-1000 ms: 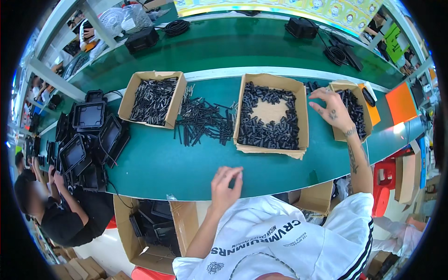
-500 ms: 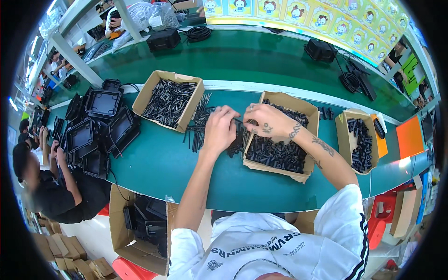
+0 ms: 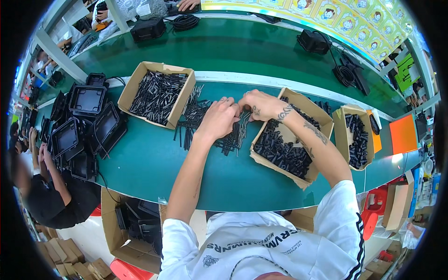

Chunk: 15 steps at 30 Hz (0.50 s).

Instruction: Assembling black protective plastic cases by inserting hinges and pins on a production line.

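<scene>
My left hand (image 3: 218,118) is closed, fingers bent together, over a loose pile of thin black rods (image 3: 229,142) on the green table. Close to its fingertips is my right hand (image 3: 262,105), also closed in a pinch. Something small and dark shows between the two hands, too little to name. To the right stands a cardboard box (image 3: 302,183) of short black plastic parts (image 3: 280,148), the right forearm reaching over it. At the left, a second cardboard box (image 3: 124,100) is filled with thin dark rods (image 3: 158,95).
Black rectangular housings (image 3: 87,100) are heaped at the table's left. A smaller carton (image 3: 340,135) of black parts stands right, near an orange sheet (image 3: 403,134). Below the table edge is a big carton (image 3: 108,219) with black housings. A co-worker (image 3: 56,196) sits at left.
The box of short black parts has shifted right, against the smaller carton, uncovering more loose rods. My hands remain close together over the pile. The view has turned slightly.
</scene>
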Tool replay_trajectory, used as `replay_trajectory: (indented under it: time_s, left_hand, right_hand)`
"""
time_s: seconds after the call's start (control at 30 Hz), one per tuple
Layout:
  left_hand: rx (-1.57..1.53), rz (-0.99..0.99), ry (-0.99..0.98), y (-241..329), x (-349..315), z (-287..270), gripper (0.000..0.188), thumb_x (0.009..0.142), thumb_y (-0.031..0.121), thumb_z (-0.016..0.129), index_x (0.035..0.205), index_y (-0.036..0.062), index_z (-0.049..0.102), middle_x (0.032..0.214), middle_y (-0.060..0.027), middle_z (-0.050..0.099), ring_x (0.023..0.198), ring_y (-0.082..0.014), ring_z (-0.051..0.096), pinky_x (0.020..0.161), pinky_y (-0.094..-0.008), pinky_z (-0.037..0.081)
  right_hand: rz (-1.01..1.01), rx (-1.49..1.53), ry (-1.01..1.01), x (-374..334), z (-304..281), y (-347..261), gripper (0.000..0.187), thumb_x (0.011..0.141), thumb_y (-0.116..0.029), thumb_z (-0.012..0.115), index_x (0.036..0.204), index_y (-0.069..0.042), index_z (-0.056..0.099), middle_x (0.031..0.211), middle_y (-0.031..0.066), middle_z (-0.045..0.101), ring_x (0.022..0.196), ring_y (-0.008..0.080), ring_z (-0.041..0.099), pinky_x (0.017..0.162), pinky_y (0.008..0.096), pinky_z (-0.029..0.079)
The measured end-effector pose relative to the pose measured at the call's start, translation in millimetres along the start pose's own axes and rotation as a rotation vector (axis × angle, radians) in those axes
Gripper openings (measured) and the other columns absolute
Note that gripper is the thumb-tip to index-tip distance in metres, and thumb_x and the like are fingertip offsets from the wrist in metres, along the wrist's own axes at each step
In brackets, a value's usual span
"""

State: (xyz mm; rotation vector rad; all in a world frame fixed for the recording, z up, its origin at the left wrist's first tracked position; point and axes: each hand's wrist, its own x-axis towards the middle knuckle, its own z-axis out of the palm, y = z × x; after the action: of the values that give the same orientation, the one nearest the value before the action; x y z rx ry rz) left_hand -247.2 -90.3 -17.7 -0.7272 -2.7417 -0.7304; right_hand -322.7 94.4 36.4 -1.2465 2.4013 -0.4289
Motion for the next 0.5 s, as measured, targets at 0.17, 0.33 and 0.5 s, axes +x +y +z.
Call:
replay_trajectory:
  time_s: [0.17, 0.33, 0.5]
  left_hand:
    - [-0.021, 0.044, -0.036, -2.0, -0.8, 1.5, 0.014, 0.083, 0.007, 0.069, 0.093, 0.0043, 0.06, 0.098, -0.011, 0.057, 0.1, -0.0316, 0.055, 0.085, -0.0447, 0.044]
    - [-0.054, 0.06, -0.005, -5.3, -1.9, 4.1, 0.013, 0.084, 0.007, 0.068, 0.095, 0.0044, 0.061, 0.099, -0.0122, 0.057, 0.1, -0.0333, 0.055, 0.086, -0.0447, 0.043]
    - [-0.023, -0.053, -0.075, -4.1, -4.7, 6.0, 0.011, 0.084, 0.007, 0.066, 0.094, 0.0038, 0.061, 0.099, -0.0142, 0.057, 0.1, -0.0349, 0.054, 0.088, -0.0461, 0.042]
  right_hand:
    - [0.062, -0.02, -0.131, 13.6, -2.5, 4.4, 0.03, 0.069, -0.005, 0.082, 0.096, -0.004, 0.07, 0.091, 0.0122, 0.07, 0.097, 0.031, 0.066, 0.081, 0.0422, 0.053]
    - [-0.032, -0.066, -0.054, 11.5, 5.7, 5.3, 0.021, 0.072, -0.007, 0.079, 0.091, -0.005, 0.069, 0.091, 0.0124, 0.07, 0.094, 0.031, 0.066, 0.08, 0.0417, 0.053]
    - [0.042, -0.068, -0.028, 12.6, 9.0, 6.0, 0.019, 0.072, -0.007, 0.076, 0.089, -0.006, 0.069, 0.093, 0.013, 0.07, 0.095, 0.0323, 0.066, 0.079, 0.0416, 0.054]
